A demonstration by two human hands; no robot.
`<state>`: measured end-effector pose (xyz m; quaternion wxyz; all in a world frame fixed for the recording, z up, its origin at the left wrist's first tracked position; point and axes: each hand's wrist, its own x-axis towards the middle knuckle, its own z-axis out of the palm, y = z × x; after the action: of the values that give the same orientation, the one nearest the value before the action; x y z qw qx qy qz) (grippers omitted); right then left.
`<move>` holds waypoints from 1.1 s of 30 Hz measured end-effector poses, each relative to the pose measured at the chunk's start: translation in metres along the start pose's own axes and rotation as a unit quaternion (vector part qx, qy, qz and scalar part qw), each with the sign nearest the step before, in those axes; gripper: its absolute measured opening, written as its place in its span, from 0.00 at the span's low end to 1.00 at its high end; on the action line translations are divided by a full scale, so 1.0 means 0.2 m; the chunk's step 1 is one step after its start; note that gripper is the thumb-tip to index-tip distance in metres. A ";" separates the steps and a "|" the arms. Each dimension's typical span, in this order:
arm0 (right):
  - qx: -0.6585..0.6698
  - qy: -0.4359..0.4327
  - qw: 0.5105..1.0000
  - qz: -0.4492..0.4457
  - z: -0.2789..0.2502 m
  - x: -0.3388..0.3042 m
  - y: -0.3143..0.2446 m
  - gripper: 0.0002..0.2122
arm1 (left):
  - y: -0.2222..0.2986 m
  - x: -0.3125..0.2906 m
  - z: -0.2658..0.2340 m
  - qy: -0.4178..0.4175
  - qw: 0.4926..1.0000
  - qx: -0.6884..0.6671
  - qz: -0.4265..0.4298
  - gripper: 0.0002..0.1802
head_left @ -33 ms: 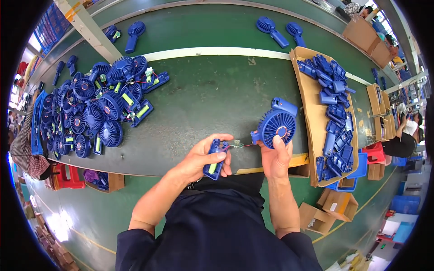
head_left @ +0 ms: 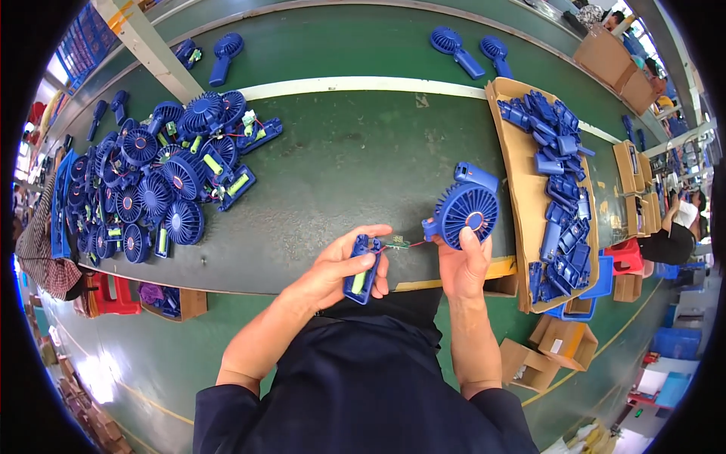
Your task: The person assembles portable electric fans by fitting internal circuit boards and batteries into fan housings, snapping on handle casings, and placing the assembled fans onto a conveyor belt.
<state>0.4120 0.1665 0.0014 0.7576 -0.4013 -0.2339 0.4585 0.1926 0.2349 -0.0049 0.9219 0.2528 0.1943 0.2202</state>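
Note:
Between the thumb and fingers of my left hand [head_left: 333,268] is a blue handle half [head_left: 369,286] with a light-green battery [head_left: 358,283] in it. A small green circuit board [head_left: 398,243] hangs by thin wires between my hands. The wires run on to a round blue fan head [head_left: 454,219], which my right hand [head_left: 463,271] grips from below, thumb on its front near the hub. Right behind the fan head is a blue handle cover [head_left: 476,176]; whether it touches the fan head I cannot tell.
A heap of blue fans [head_left: 155,193] with exposed batteries covers the workbench's left side. On the right, a cardboard tray [head_left: 522,219] holds several blue handle covers [head_left: 563,189]. Finished-looking fans [head_left: 227,57] lie on the green belt [head_left: 333,45] beyond a white rail. A metal post [head_left: 151,57] rises at left.
Both hands have shifted very slightly to the right with their parts. The circuit board hanging between them has turned a little.

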 end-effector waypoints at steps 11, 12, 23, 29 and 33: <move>-0.013 -0.060 0.998 0.014 0.13 -0.15 -0.13 0.45 | -0.07 0.01 0.03 0.115 0.990 -0.079 0.024 0.25; -0.018 -0.059 0.997 0.044 0.14 -0.18 -0.12 0.49 | -0.06 0.01 0.03 0.125 0.991 -0.043 0.017 0.22; -0.164 -0.045 0.983 0.063 0.20 -0.20 -0.16 0.47 | -0.11 -0.02 0.07 0.121 0.988 0.092 0.039 0.25; -0.245 -0.107 0.958 0.106 0.14 -0.05 -0.10 0.40 | -0.13 -0.04 0.04 0.042 0.991 0.122 0.012 0.25; -0.253 -0.112 0.955 0.105 0.15 -0.03 -0.11 0.40 | -0.13 -0.04 0.04 0.049 0.991 0.128 -0.004 0.23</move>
<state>0.3989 0.1671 0.0369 0.5479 -0.5480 -0.3824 0.5033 0.1969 0.2077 -0.0104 0.8724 0.3567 0.2665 0.2016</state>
